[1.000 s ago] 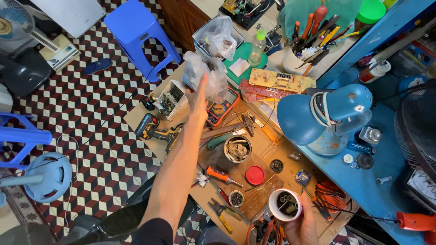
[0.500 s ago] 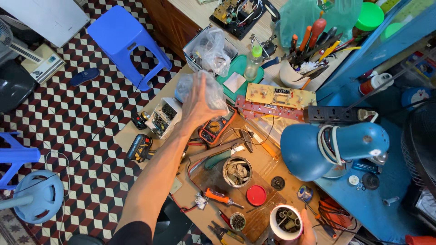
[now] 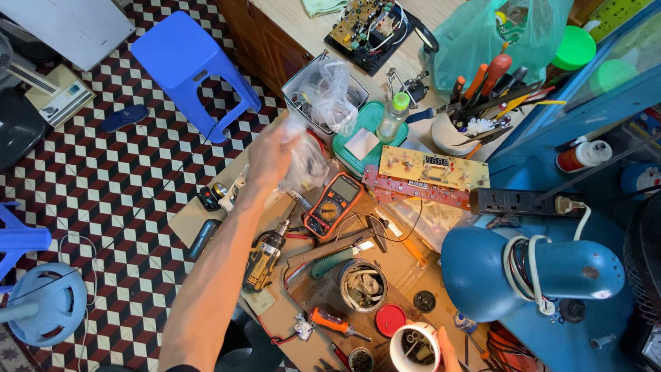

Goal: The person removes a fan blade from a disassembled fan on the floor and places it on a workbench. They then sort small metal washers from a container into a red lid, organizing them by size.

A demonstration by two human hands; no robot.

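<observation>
My left hand [image 3: 272, 157] reaches out over the cluttered workbench and grips a crumpled clear plastic bag [image 3: 308, 164]. The bag hangs above the bench's left part, just left of an orange-and-black multimeter [image 3: 332, 205]. My right hand [image 3: 449, 350] is at the bottom edge, mostly cut off. It holds a white cup [image 3: 413, 348] with dark small parts inside. A metal box [image 3: 297, 83] with another clear bag in it stands beyond my left hand.
A yellow cordless drill [image 3: 265, 258], a tin of parts [image 3: 363, 284] and a red lid [image 3: 390, 320] lie on the bench. A blue desk lamp [image 3: 523, 269], circuit boards [image 3: 430, 176], a power strip [image 3: 523, 202] and a tool cup [image 3: 454, 134] stand to the right. A blue stool [image 3: 186, 58] stands on the checkered floor.
The view has shifted toward the far side of the bench. My left hand still grips the plastic bag and has drifted slightly left. The white cup in my right hand has slid toward the bottom edge.
</observation>
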